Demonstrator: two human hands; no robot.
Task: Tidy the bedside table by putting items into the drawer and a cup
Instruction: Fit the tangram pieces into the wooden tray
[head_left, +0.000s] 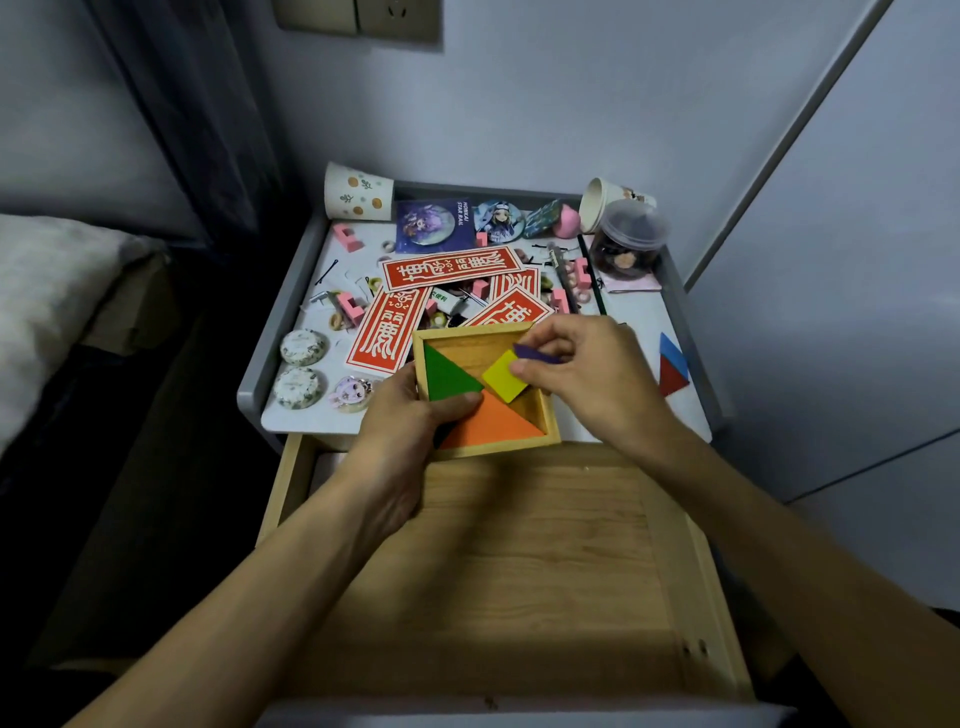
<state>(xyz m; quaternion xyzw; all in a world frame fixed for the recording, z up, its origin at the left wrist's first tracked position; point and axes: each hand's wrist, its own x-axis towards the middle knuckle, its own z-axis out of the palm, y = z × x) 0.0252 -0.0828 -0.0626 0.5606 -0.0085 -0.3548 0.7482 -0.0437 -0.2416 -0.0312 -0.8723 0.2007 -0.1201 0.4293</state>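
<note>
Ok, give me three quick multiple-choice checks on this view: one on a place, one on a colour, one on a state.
1. The blue piece and red piece lie: A in the drawer; B on the tabletop, right side; C in the tangram tray.
2. The piece that the right hand pinches is: A green; B orange; C purple.
3. The drawer is: A open; B shut; C taken out.

Answers: 1 B, both rest on the white top near the right rail, outside the tray. 2 C, a purple piece sits between thumb and fingers. 3 A, its wooden floor shows pulled out below the left hand, which grips the tray.
</note>
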